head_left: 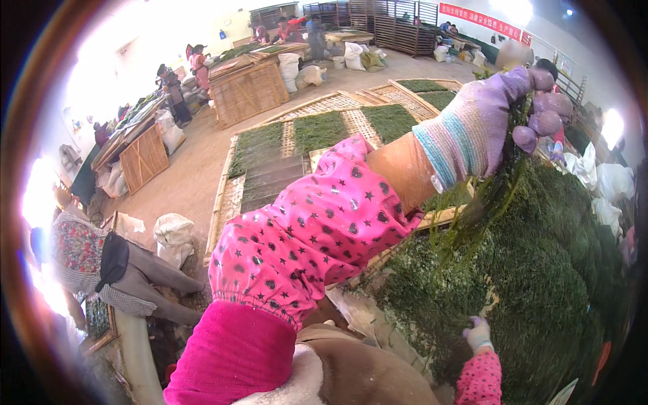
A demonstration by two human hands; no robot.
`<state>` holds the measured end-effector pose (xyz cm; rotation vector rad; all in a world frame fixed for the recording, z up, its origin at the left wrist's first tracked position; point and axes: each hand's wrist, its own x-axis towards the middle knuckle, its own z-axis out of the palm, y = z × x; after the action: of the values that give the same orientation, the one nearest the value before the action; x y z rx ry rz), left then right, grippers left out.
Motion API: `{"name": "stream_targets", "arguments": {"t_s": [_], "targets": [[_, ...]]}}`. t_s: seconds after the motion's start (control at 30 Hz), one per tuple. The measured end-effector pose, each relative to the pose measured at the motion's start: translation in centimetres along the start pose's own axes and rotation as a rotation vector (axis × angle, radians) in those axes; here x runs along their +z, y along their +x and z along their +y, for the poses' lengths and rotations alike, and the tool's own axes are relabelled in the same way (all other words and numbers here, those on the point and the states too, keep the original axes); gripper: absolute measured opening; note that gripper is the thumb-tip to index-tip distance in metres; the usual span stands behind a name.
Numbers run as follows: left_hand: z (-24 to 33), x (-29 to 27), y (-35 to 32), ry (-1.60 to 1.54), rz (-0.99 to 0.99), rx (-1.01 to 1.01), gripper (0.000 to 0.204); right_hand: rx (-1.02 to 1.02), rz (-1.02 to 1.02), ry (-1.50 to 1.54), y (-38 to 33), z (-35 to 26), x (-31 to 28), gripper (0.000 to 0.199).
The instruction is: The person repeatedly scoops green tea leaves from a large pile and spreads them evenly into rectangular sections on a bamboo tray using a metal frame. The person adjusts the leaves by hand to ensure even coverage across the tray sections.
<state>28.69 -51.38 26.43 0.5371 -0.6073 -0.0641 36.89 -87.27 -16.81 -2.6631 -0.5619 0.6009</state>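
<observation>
Two-handed: upper right, gripping seaweed (pixel 501 187) in left hand (pixel 496 121), best lightly, without crushing; lower right, with right hand (pixel 478 333) half-open.

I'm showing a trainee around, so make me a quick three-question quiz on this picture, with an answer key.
1. True or false: the left hand is empty.

2. Multiple choice: which shapes decorate the left hand's pink sleeve?
A) squares
B) hearts and stars
C) stripes

3. Short answer: what is the right hand nearest to?

Key:
1. False; it grips dangling green strands.
2. B.
3. The dark green heap; whether they touch is hard to tell.
</observation>
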Motion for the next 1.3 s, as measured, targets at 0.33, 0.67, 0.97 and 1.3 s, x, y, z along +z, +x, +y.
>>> {"name": "stream_targets", "arguments": {"t_s": [0.33,0.67,0.97,1.3], "targets": [[-2.5,-5.3,-3.6,0.11,-0.003,-0.116,0.026,0.142,0.281,0.519,-2.5,6.1,-12.8,0.054],[-7.6,-9.4,-7.3,0.07,0.122,-0.416,0.044,0.077,0.387,0.521,-8.2,2.0,-20.0,0.068],[-19.0,-12.2,-8.7,-0.039,0.107,-0.804,0.044,-0.245,0.684,0.973,-13.2,-9.6,-32.4,0.047],[-28.3,-7.6,-3.4,-0.609,-0.139,-0.775,0.078,-0.546,0.957,0.821,-18.5,-17.9,-36.8,0.053]]}}
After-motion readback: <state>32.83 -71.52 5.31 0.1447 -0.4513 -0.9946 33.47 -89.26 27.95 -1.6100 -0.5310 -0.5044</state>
